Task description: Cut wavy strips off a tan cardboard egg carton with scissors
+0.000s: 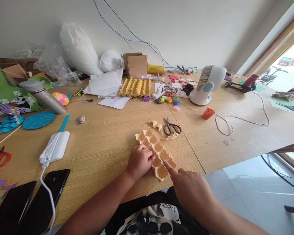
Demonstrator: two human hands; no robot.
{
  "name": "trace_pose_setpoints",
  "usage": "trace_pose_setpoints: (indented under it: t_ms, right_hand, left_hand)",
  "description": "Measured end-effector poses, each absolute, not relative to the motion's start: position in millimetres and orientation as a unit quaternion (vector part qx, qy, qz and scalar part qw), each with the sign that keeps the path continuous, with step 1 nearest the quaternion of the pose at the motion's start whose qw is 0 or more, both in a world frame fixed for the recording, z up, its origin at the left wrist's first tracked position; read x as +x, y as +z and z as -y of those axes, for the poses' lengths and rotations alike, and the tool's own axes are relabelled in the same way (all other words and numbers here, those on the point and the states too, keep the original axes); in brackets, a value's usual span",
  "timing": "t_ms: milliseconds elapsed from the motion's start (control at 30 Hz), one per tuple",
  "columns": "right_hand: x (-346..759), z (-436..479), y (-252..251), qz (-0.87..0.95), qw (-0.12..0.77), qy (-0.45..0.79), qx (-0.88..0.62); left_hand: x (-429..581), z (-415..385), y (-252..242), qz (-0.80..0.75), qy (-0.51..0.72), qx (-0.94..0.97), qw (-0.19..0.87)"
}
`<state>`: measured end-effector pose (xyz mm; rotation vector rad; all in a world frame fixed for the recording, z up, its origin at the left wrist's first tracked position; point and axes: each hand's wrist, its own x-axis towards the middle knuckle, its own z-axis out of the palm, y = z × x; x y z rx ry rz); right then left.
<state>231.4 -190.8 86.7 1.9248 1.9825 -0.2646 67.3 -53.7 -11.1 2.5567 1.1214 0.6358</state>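
Observation:
A tan cardboard egg carton (161, 171), with two rows of cups, lies at a slant near the table's front edge. My left hand (140, 162) is closed on its left side, the fingers curled over the rim and inner ridge. From the right, my right hand (189, 186) points its index finger onto the ridge between the cups; its other fingers are bent and seem to hold nothing. Black-handled scissors (171, 126) rest just beyond the carton. Beside them are a torn carton piece (155, 125) and a ragged scrap (171, 136).
A yellow egg tray (135, 87), white fan (207, 86) and small red cup (208, 113) stand farther back. On the left are a power bank (55, 147), phones (45, 199), red scissors (0, 159) and a steel bottle (44, 97). A cable (247, 119) loops across the right side.

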Motion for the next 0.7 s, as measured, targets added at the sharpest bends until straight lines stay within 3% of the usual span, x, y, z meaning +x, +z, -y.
trace_pose_setpoints:
  t_ms: [700]
  right_hand:
    - [241.1,205.0,81.1,-0.714,0.151,-0.088,0.677]
  left_hand:
    - [66.9,53.0,-12.6,-0.384,0.231,0.885,0.126]
